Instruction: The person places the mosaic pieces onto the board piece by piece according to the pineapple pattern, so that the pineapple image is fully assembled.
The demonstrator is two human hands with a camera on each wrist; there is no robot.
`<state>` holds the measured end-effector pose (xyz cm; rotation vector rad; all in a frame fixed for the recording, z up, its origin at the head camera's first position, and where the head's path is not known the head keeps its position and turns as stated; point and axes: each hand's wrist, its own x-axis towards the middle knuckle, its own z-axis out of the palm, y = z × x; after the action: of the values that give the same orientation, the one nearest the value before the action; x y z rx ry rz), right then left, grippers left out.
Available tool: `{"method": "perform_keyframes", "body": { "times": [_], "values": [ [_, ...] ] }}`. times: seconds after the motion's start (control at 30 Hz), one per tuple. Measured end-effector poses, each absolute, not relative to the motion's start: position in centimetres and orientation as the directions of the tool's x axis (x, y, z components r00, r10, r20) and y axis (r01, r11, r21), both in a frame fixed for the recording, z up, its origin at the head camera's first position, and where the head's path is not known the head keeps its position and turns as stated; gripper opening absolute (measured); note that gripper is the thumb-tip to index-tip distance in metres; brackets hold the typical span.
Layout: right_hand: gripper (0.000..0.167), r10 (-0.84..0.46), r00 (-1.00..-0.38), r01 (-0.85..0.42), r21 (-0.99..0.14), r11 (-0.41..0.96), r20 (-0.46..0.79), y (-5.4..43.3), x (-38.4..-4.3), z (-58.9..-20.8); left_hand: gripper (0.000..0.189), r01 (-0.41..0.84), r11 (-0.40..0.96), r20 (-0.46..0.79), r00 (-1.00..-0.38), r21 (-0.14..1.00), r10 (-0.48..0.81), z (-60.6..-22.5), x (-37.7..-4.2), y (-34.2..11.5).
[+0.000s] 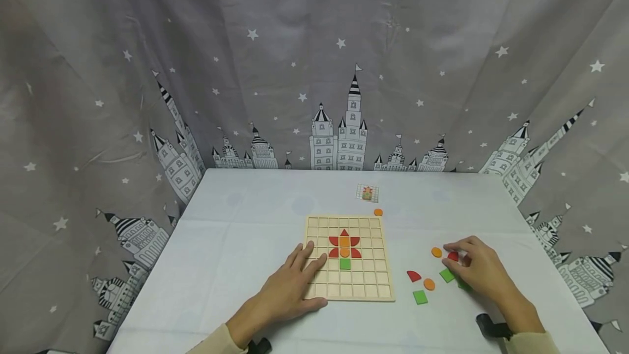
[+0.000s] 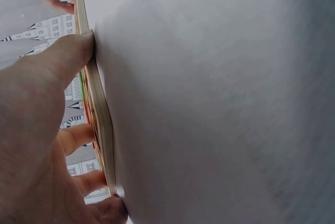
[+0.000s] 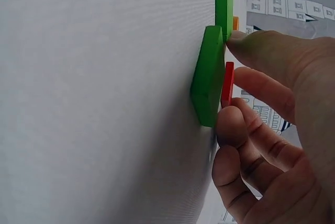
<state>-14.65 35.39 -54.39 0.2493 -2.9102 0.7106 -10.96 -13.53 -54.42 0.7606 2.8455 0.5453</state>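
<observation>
"So, how does the left hand (image 1: pixel 293 288) lie?"

"Its fingers are spread and rest upon the left part of the wooden board (image 1: pixel 358 280), while its thumb is at the near edge. It does not grip any piece."

"And what is on the board?"

"To the right of the left fingertips is a small figure: a red triangle (image 1: pixel 344 232), an orange square (image 1: pixel 344 241), an orange disc (image 1: pixel 345 253) and a green square (image 1: pixel 345 264) in one column, with red rounded pieces (image 1: pixel 355 241) at both sides."

"What does the right hand (image 1: pixel 479 266) do?"

"It is well apart from the board, low above the table (image 1: pixel 245 245). Its fingers are bent, with a gap between thumb and forefinger, and a red piece (image 1: pixel 452 256) is in this gap. Whether they hold it, I am not able to say."

"Which pieces are near to this hand?"

"Green tiles (image 3: pixel 208 77) are just beside its thumb and fingers. Further to its left lie two loose orange discs (image 1: pixel 429 284), another red piece (image 1: pixel 414 276) and another green tile (image 1: pixel 420 296)."

"And farther from both hands?"

"Beyond the board, a pattern card (image 1: pixel 367 193)."
</observation>
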Motion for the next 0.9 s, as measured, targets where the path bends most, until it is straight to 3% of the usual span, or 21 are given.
{"method": "perform_keyframes", "body": {
  "times": [0.43, 0.9],
  "values": [
    [0.032, -0.169, -0.979, -0.202, -0.474, 0.857, 0.11, 34.6, -15.3, -54.3, 0.098, 0.453, 0.81, -0.051, -0.862, 0.372, 0.505, -54.4, -11.0, -13.5],
    [0.021, -0.208, -0.958, -0.278, -0.458, 0.844, 0.199, 31.6, -16.1, -54.9, 0.097, 0.457, 0.802, -0.042, -0.86, 0.385, 0.509, -54.5, -10.9, -13.5]
  ]
}}
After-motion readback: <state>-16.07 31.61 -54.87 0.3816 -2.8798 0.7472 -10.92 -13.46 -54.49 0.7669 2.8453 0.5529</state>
